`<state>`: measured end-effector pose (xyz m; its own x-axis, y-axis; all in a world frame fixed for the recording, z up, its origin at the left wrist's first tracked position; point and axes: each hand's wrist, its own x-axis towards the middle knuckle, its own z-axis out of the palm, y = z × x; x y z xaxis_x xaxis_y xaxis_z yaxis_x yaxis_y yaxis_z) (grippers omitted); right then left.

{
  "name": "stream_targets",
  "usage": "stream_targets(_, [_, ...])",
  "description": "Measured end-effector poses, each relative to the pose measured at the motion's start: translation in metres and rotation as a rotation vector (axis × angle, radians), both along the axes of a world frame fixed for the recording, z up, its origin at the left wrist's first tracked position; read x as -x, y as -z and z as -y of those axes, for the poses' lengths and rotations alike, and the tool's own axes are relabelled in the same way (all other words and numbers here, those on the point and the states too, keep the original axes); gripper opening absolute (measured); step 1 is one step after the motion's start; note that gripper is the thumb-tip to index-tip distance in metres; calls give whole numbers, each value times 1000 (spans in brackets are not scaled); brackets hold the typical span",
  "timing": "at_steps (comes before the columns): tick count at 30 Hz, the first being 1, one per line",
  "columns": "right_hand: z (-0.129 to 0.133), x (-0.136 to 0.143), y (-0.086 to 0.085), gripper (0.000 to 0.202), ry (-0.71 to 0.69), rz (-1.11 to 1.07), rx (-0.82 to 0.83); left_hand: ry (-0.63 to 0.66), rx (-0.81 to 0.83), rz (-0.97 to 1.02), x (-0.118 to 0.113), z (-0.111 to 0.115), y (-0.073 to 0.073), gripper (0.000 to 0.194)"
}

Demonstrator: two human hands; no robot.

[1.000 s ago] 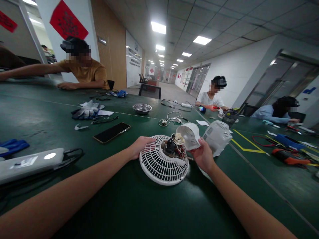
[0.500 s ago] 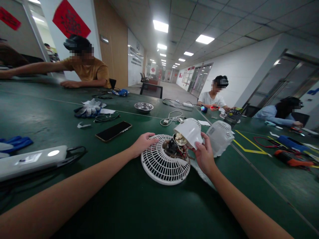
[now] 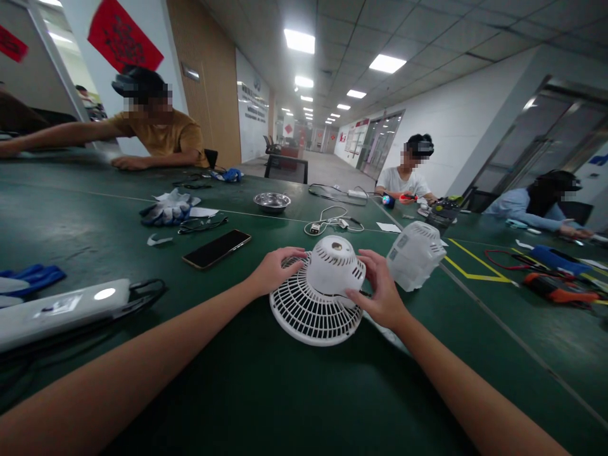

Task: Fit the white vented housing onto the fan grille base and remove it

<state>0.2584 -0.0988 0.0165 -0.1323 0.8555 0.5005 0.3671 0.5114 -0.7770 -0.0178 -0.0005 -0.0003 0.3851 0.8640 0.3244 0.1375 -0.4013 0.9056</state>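
Observation:
A white fan grille [image 3: 304, 320] lies on the green table in front of me. Over its middle sits a white, dome-shaped motor cover [image 3: 335, 269] with vent slots, hiding the motor underneath. My left hand [image 3: 275, 272] grips the grille's left rim, its fingertips close to the cover. On the other side, my right hand [image 3: 382, 294] holds the cover's right edge between thumb and fingers. Just beyond that hand stands a separate white plastic housing [image 3: 415, 256]. Part of a clear plastic bag [image 3: 387, 329] shows under my right wrist.
A phone [image 3: 217, 249], gloves [image 3: 170, 208] and a white power strip [image 3: 66, 313] lie to the left. Behind the fan are a metal bowl [image 3: 272, 202] and a coiled white cable [image 3: 332, 221]. An orange multimeter [image 3: 560, 288] lies at right. Other people sit around the table.
The motor cover has moved from a tilted position down and left onto the grille's middle, covering the exposed motor. My right hand has moved with it; my left hand has hardly moved.

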Motion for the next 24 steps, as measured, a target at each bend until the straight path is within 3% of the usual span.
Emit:
stream_targets(7, [-4, -5, -1, 77, 15, 121, -37, 175, -65, -66, -4, 8, -15, 32])
stream_targets(14, [-14, -14, 9, 78, -54, 135, -88, 160, -284, -352, -10, 8, -19, 40])
stream_targets(19, [-19, -23, 11, 79, -89, 135, -55, 175, -371, -392, -12, 14, -21, 33])
stream_targets(24, [-12, -21, 3, 81, -131, 149, -22, 159, -427, -432, -11, 16, -25, 32])
